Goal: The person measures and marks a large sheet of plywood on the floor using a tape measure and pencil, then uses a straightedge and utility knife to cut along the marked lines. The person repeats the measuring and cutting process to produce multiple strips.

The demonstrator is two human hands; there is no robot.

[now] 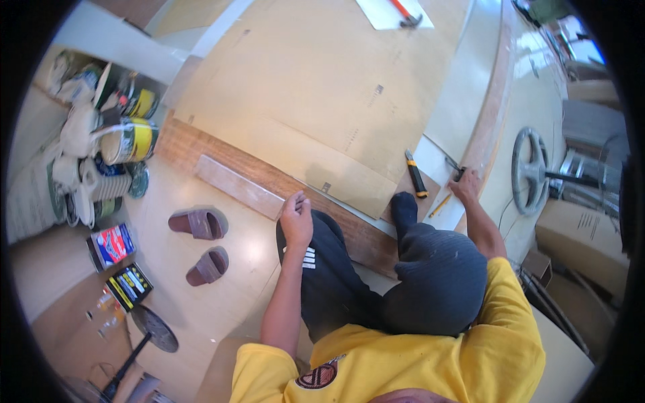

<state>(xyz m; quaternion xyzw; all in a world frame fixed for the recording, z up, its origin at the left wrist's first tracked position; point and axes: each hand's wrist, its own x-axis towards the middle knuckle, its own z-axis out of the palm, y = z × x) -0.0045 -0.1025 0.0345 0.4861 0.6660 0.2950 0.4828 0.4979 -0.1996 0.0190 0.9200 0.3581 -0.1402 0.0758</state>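
My left hand [297,220] hovers by my knee near the front edge of the large tan board [302,87]. Its fingers are curled together, and whatever they may hold cannot be made out. To the right, my right hand [465,187] closes on a small black-handled tool [459,174] with a thin metal part. A utility knife [416,176] in black and yellow lies on the board's right corner, beside my foot. Between that knife and my right hand is a yellow pencil [440,205]. One wooden strip [238,183] rests along the brown plank [269,169] in front of the board.
An orange-handled hammer [407,18] lies on a white sheet at the far end. Slippers [201,225] sit on the floor to the left, near paint cans [134,140] and boxes [113,245]. On the right stands a grey wheel on a shaft [529,169].
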